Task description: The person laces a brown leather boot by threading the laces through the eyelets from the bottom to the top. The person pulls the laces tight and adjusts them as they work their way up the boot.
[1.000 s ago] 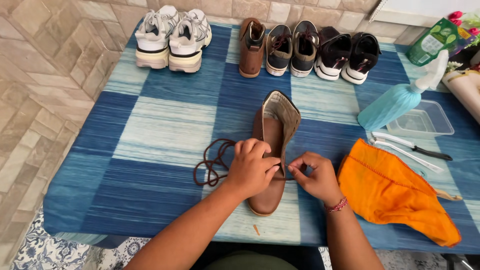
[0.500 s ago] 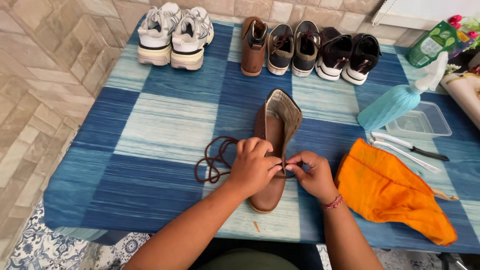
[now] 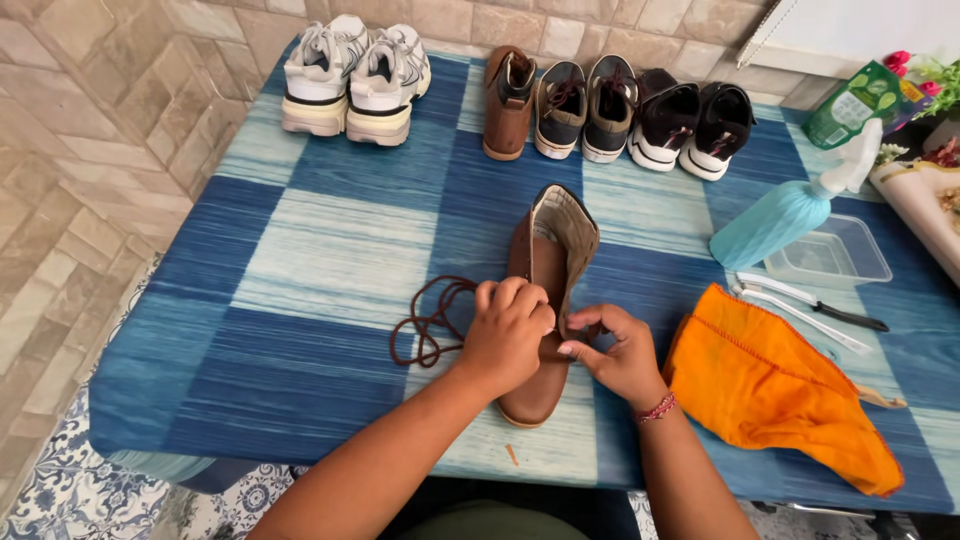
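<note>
Fingertips of my right hand [image 3: 618, 352] pinch together at the lacing edge of the tan-brown leather ankle boot [image 3: 548, 300], thumb against forefinger, narrow, as if nipping the end of a lace or an eyelet; what sits between them is too small for me to tell. My left hand [image 3: 510, 332] curls over the boot's vamp from the other side, fingers bent and pressing down, so the boot stays steady while the right does the fine work. The boot lies flat on its sole in the middle of the blue-and-white checked tablecloth [image 3: 330, 250], toe towards me, its shaft gaping open away from me, which leaves the tongue and lace row exposed to both hands.

Just left of my left hand a dark brown shoelace [image 3: 432, 320] lies in loose loops on the cloth, touching the boot's side near my knuckles; I judge it is kept close so it feeds easily.

To the right, an orange cloth [image 3: 780, 390] is crumpled beside my right wrist, near at hand. Beyond it lie a white-handled brush and a dark-handled tool [image 3: 810, 305], a clear plastic tub [image 3: 830, 255] and a pale blue spray bottle [image 3: 780, 215].

Along the far edge, a row of shoes stands parked out of the way: white trainers [image 3: 355, 75], the other brown boot [image 3: 508, 100], dark sneakers [image 3: 585, 105] and black-and-white trainers [image 3: 690, 120].
</note>
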